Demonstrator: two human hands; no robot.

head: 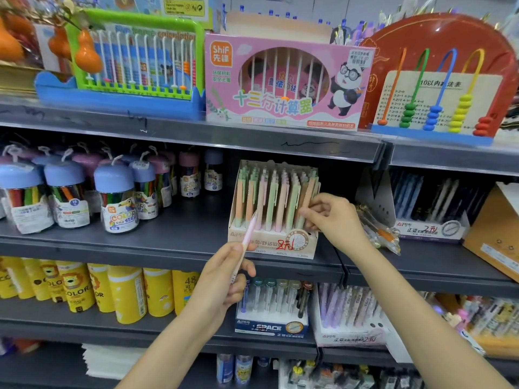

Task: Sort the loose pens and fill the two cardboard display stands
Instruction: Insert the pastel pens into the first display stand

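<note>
A cardboard display stand (271,244) sits on the middle shelf, packed with pastel green, pink and orange pens (269,197). My left hand (224,279) grips a loose pale pink pen (248,234), tip pointing up and right, in front of the stand's lower left. My right hand (331,214) pinches the pens at the stand's front right corner. A second stand (429,228) with dark pens stands to the right on the same shelf. Loose pens in clear wrap (379,231) lie between the two stands.
Blue-lidded marker jars (118,197) fill the shelf's left. Abacus toys (283,85) line the shelf above. Below stand yellow cans (126,293), a blue pen box (271,327) and a pink pen box (348,335). A brown carton (494,234) sits far right.
</note>
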